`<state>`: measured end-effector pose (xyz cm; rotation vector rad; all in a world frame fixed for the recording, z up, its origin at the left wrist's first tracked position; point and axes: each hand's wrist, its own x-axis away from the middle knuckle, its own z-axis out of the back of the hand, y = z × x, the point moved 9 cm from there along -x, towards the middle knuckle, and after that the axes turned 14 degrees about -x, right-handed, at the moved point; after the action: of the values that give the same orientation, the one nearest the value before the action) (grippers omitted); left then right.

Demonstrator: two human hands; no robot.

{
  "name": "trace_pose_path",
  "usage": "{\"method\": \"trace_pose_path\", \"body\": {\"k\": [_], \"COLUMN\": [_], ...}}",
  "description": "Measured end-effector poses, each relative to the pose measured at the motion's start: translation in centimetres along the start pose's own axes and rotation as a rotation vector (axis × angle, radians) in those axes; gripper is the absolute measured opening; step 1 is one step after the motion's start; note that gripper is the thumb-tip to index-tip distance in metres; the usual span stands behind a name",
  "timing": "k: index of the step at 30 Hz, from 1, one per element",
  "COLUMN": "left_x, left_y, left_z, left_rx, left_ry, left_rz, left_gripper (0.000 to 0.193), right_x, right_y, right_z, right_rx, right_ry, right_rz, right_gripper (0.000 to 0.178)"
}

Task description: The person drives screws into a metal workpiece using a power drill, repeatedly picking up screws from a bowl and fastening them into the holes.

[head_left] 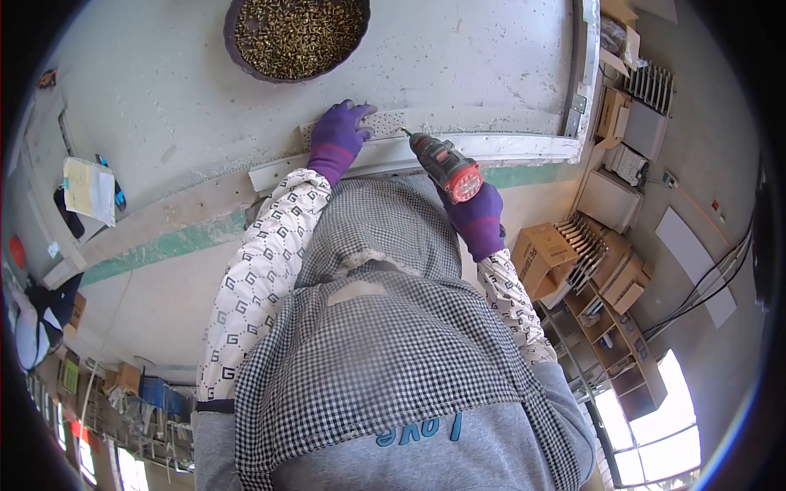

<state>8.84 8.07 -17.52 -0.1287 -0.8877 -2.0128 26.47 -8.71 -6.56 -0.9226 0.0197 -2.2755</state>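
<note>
My left hand [338, 135], in a purple knit glove, is at the near edge of the workbench. Its bent fingers hold down a pale perforated strip [386, 123] covered in small holes. Around the grip of a black and red cordless drill [444, 161] my right hand [478, 219], gloved the same way, is closed. The drill's bit reaches the right end of the strip; whether a screw sits at its tip is too small to tell. In front of me a long white metal profile [508, 147] runs along the bench edge, partly hidden behind the left hand.
A dark bowl [232, 51] full of small brass-coloured screws stands farther back on the grey bench top [458, 65]. A metal frame piece [578, 90] borders the right side. Cardboard boxes [544, 260] and a wooden shelf [626, 364] stand to the right. Papers [88, 191] are at the left.
</note>
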Motion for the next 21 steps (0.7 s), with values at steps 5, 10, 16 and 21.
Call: {"method": "trace_pose_path", "body": {"k": [5, 10, 16, 21], "left_x": [0.2, 0.3, -0.2, -0.5], "left_y": [0.0, 0.2, 0.0, -0.2], "left_z": [0.0, 0.4, 0.0, 1.0], "left_rx": [0.009, -0.013, 0.014, 0.394], "left_ry": [-0.001, 0.047, 0.011, 0.02], "left_rz": [0.016, 0.019, -0.008, 0.011], "left_gripper": [0.04, 0.041, 0.041, 0.037], "right_x": [-0.1, -0.2, -0.7, 1.4], "right_y": [-1.5, -2.6, -2.9, -5.8], "right_z": [0.7, 0.9, 1.0, 3.7], "right_rx": [0.057, 0.021, 0.073, 0.122], "right_ry": [-0.024, 0.005, -0.02, -0.043], "right_rz": [-0.019, 0.053, 0.018, 0.241], "right_gripper": [0.029, 0.027, 0.026, 0.033]}}
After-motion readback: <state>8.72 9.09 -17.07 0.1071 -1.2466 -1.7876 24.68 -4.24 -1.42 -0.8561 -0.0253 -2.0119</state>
